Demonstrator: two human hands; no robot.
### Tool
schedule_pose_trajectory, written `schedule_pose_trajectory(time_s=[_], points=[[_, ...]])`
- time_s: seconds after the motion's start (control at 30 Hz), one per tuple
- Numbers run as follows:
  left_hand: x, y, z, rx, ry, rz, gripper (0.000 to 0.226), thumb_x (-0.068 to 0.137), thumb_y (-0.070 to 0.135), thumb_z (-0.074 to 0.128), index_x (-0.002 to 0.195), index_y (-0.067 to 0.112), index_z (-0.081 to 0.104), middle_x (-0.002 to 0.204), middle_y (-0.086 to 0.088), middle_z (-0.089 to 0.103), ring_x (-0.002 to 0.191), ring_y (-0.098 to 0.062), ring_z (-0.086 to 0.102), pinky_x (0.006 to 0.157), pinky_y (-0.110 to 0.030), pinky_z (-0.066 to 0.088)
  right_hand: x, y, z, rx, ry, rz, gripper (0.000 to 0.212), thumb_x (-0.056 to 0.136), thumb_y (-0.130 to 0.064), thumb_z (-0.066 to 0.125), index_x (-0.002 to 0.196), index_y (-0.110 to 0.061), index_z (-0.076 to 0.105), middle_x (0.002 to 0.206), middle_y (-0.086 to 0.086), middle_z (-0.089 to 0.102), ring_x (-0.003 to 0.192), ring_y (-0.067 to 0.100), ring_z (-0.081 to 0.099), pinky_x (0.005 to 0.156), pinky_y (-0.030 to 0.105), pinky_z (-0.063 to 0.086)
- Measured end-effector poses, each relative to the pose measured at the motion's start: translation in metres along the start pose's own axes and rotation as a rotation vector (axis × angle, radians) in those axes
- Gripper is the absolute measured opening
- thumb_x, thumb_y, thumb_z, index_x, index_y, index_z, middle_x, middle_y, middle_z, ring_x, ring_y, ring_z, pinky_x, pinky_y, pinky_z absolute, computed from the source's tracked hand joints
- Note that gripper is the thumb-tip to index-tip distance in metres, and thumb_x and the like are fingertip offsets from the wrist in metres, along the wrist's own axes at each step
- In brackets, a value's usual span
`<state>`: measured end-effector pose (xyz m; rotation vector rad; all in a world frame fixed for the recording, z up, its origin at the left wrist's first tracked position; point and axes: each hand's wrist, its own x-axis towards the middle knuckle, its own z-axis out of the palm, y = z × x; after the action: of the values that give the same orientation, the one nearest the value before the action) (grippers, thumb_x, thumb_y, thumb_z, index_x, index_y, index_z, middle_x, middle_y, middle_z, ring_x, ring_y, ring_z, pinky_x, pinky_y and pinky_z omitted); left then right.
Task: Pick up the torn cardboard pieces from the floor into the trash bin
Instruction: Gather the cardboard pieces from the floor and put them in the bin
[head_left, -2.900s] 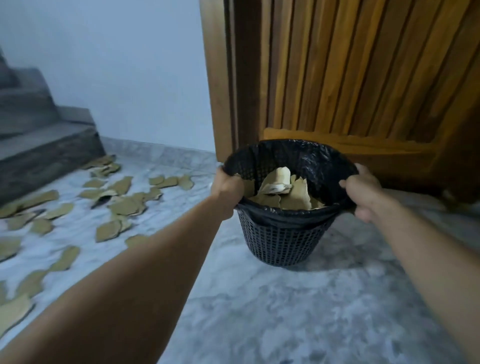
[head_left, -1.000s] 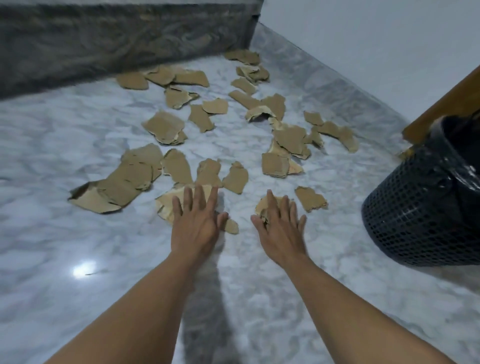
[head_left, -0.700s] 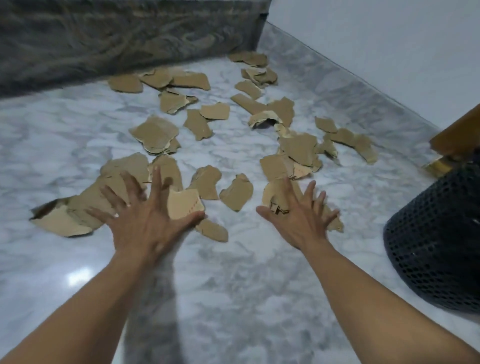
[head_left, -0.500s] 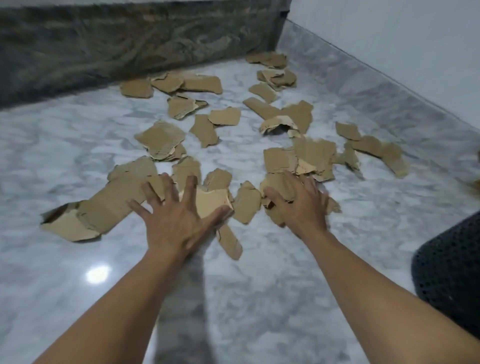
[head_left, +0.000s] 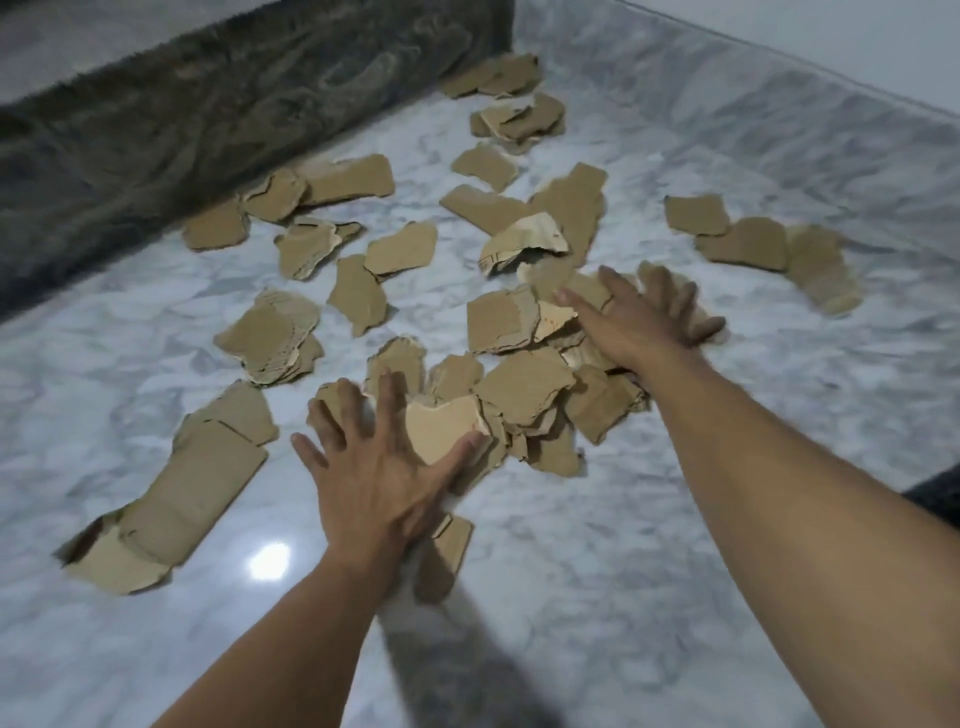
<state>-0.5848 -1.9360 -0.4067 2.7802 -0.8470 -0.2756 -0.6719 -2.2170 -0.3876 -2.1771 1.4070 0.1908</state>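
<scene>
Both forearms reach in from the bottom edge over a white-grey marble floor (head_left: 597, 597), where a bright glare spot (head_left: 268, 561) sits just left of the left wrist. A narrow cardboard strip (head_left: 441, 558) lies partly under that wrist. To the left lies 1 long folded piece (head_left: 176, 493), its near end torn.

The left hand (head_left: 379, 483) lies palm down, fingers (head_left: 387, 400) straight and fanned, grasping nothing. Its thumb presses the near edge of a pale piece (head_left: 441, 426), and the fingertips rest on brown scraps. Just right of it the torn cardboard pieces bunch into a loose overlapping heap (head_left: 524, 395).

Farther out, the right hand (head_left: 636, 322) is also palm down on cardboard at the heap's far side, fingers spread and released. It is motion-blurred, so exact contact is unclear. Behind the right forearm, a dark sliver at the frame's right edge is all that shows of the trash bin (head_left: 937, 493).

Beyond the hands more scraps lie scattered on the floor: a curled, pale-faced piece (head_left: 524, 241) in the middle, a cluster of 3 (head_left: 753, 244) to the right, and several to the left. The farthest pile (head_left: 514, 109) sits by the corner of a dark stone step (head_left: 208, 104), with a marble skirting (head_left: 779, 130) running along the wall.
</scene>
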Motion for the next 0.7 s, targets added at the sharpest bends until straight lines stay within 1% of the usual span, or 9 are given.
schedule_pose_trajectory(time_s=[0.13,0.2,0.27,0.3,0.4,0.47,0.57,0.63,0.7], points=[[0.015,0.008,0.003,-0.045,0.023,-0.015,0.126,0.063,0.106,0.011,0.161,0.028,-0.005,0.168,-0.017,0.004,0.154,-0.044,0.0,0.124,-0.059,0.004,-0.016,-0.036,0.034,-0.084,0.004,-0.217,0.055,0.096,-0.067,0.043,0.148,-0.051,0.035,0.169,-0.001,0.01,0.153,0.037,0.004,0.117,0.067,0.012],[0.025,0.01,0.005,-0.126,0.051,0.022,0.124,0.07,0.1,0.025,0.162,0.022,-0.002,0.168,-0.016,0.01,0.155,-0.037,0.005,0.126,-0.052,0.005,-0.022,-0.043,0.034,-0.017,0.012,-0.253,0.044,0.101,-0.049,0.046,0.144,-0.052,0.042,0.165,-0.003,0.021,0.149,0.033,0.016,0.117,0.06,0.017],[0.028,0.006,0.002,-0.31,0.087,0.042,0.11,0.079,0.085,0.037,0.163,0.023,0.001,0.171,-0.01,0.01,0.157,-0.028,0.004,0.127,-0.048,0.007,-0.031,-0.033,0.029,0.155,0.125,-0.182,0.048,0.099,-0.04,0.045,0.146,-0.05,0.044,0.165,-0.006,0.026,0.149,0.028,0.019,0.118,0.056,0.016],[0.029,0.002,-0.001,-0.401,0.116,0.026,0.102,0.082,0.077,0.035,0.164,0.025,0.003,0.171,-0.008,0.009,0.157,-0.027,0.004,0.127,-0.049,0.008,-0.033,-0.022,0.023,0.261,0.202,-0.113,0.052,0.096,-0.045,0.044,0.148,-0.048,0.042,0.166,-0.005,0.025,0.151,0.027,0.018,0.118,0.057,0.015],[0.036,-0.007,-0.014,-0.507,0.104,-0.053,0.101,0.077,0.078,0.024,0.163,0.029,0.004,0.171,-0.009,0.003,0.157,-0.031,0.0,0.125,-0.054,0.003,-0.041,0.001,0.009,0.577,0.197,0.069,0.095,0.072,-0.09,0.025,0.152,-0.041,0.039,0.165,0.001,0.029,0.152,0.032,0.023,0.12,0.062,0.015],[0.041,-0.006,-0.011,-0.392,-0.022,-0.077,0.112,0.077,0.093,0.023,0.163,0.027,-0.006,0.171,-0.012,-0.006,0.156,-0.035,-0.009,0.125,-0.055,-0.006,-0.052,-0.011,0.022,0.4,0.094,0.039,0.102,0.072,-0.098,0.018,0.156,-0.042,0.028,0.168,0.002,0.021,0.155,0.033,0.013,0.121,0.062,0.008],[0.04,0.001,0.004,-0.175,-0.029,-0.047,0.106,0.088,0.087,0.019,0.163,0.014,0.001,0.17,-0.017,0.0,0.156,-0.038,-0.006,0.125,-0.053,-0.005,-0.07,-0.052,0.053,0.024,0.048,-0.071,0.095,0.084,-0.085,0.039,0.16,-0.035,0.012,0.168,0.005,0.015,0.153,0.035,0.009,0.119,0.056,0.012],[0.039,0.006,0.01,-0.185,0.082,-0.002,0.081,0.102,0.065,0.024,0.16,0.01,0.016,0.167,-0.017,0.018,0.154,-0.036,0.011,0.124,-0.052,0.007,-0.079,-0.076,0.067,0.028,0.106,-0.112,0.083,0.092,-0.067,0.048,0.159,-0.027,0.017,0.157,0.011,0.027,0.143,0.04,0.025,0.114,0.052,0.027],[0.041,0.009,0.009,-0.294,0.201,0.017,0.057,0.106,0.042,0.032,0.152,0.009,0.035,0.156,-0.013,0.04,0.146,-0.032,0.028,0.12,-0.05,0.019,-0.087,-0.093,0.073,0.217,0.1,-0.099,0.066,0.099,-0.049,0.049,0.155,-0.025,0.026,0.148,0.013,0.032,0.131,0.041,0.041,0.106,0.046,0.039]])
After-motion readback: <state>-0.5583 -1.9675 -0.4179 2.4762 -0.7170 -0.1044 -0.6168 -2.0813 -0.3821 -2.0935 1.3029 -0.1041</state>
